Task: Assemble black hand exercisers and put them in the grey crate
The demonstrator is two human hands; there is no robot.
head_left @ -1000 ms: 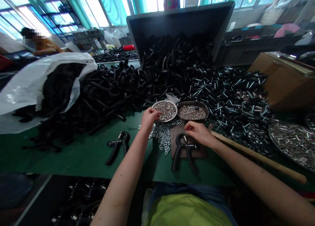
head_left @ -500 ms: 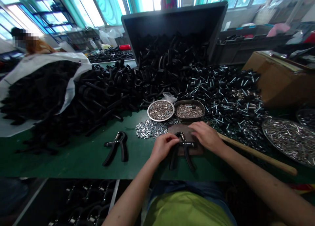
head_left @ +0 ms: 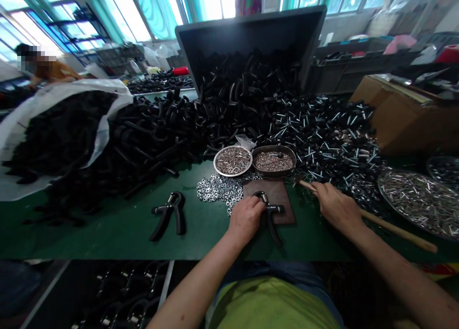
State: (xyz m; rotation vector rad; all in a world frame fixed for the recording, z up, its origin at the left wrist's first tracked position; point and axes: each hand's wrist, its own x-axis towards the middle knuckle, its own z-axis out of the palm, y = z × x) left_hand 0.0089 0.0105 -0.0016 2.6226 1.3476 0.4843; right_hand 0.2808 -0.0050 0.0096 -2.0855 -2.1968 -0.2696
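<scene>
My left hand (head_left: 247, 218) is closed over a black hand gripper (head_left: 271, 213) that lies on a brown pad (head_left: 278, 193) on the green table. My right hand (head_left: 335, 207) is wrapped round the wooden handle of a hammer (head_left: 394, 229), close to its head end beside the pad. A heap of silver washers (head_left: 218, 189) lies just left of the pad. Behind it stand a round metal dish (head_left: 233, 160) and an oval tin (head_left: 274, 161), both holding small metal parts.
A second black hand gripper (head_left: 168, 214) lies to the left. Big piles of black handles (head_left: 150, 133) and of bolts (head_left: 322, 133) spill from a tilted bin (head_left: 251, 32). A cardboard box (head_left: 401, 114) and a tray of pins (head_left: 416, 197) sit at right. Another person (head_left: 43, 66) works far left.
My left hand came back from the round dish and closed on the hand gripper. My right hand left the gripper and moved right onto the hammer handle.
</scene>
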